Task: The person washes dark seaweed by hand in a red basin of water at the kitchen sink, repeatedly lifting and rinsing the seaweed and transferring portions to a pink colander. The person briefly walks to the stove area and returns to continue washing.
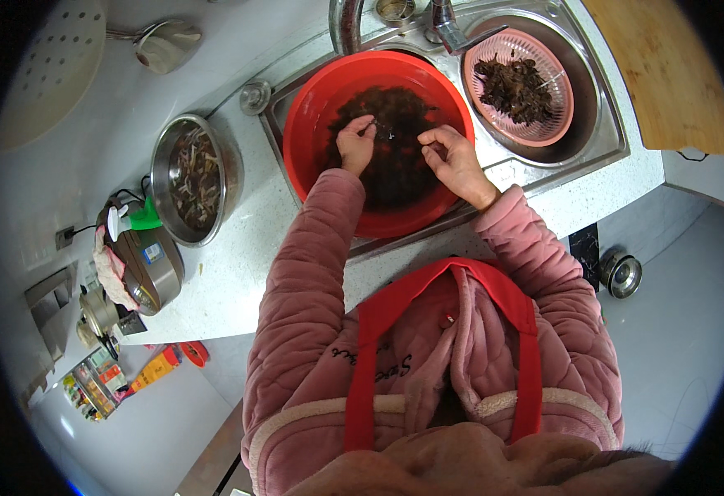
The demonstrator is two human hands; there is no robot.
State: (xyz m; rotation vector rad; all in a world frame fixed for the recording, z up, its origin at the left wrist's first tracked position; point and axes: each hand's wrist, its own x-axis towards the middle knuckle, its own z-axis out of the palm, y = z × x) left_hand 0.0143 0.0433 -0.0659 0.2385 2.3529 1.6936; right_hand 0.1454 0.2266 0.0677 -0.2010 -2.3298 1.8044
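Note:
A large red plastic basin stands over the left bowl of the sink, full of murky water with a mass of dark brown soaked pieces in it. Above the water, my left hand has its thumb and fingertips drawn together; a tiny dark bit may be at their tips. On the basin's right side, my right hand curls thumb and fingers towards each other, and whatever lies between them is too small to make out. To the right, a pink plastic colander holds dark ruffled pieces resembling wood ear fungus.
The colander sits in the round right sink bowl, beside the faucet. A steel bowl of shredded food stands left of the basin, near a green-and-white spray nozzle and a rice cooker. A wooden cutting board is at the right.

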